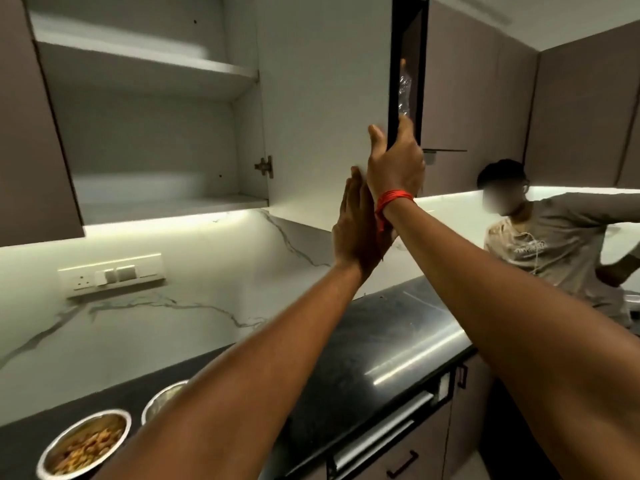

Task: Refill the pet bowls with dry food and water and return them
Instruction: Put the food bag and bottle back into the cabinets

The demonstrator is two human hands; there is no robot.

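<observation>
Two steel pet bowls stand on the dark counter at the lower left. The nearer bowl [86, 441] holds brown dry food. The second bowl [159, 400] is mostly hidden behind my left forearm. Both my arms reach up to an open white cabinet door [322, 109]. My right hand [394, 161], with a red thread on its wrist, grips the door's free edge. My left hand [360, 226] lies flat against the door's lower inner face, fingers straight. A clear plastic bottle [404, 88] shows in the gap beyond the door's edge.
The open wall cabinet [145, 133] has bare white shelves. A marble backsplash carries a switch and socket plate [110, 275]. Another person [547, 244] stands at the right by the counter. Drawers with handles run under the counter edge [398, 410].
</observation>
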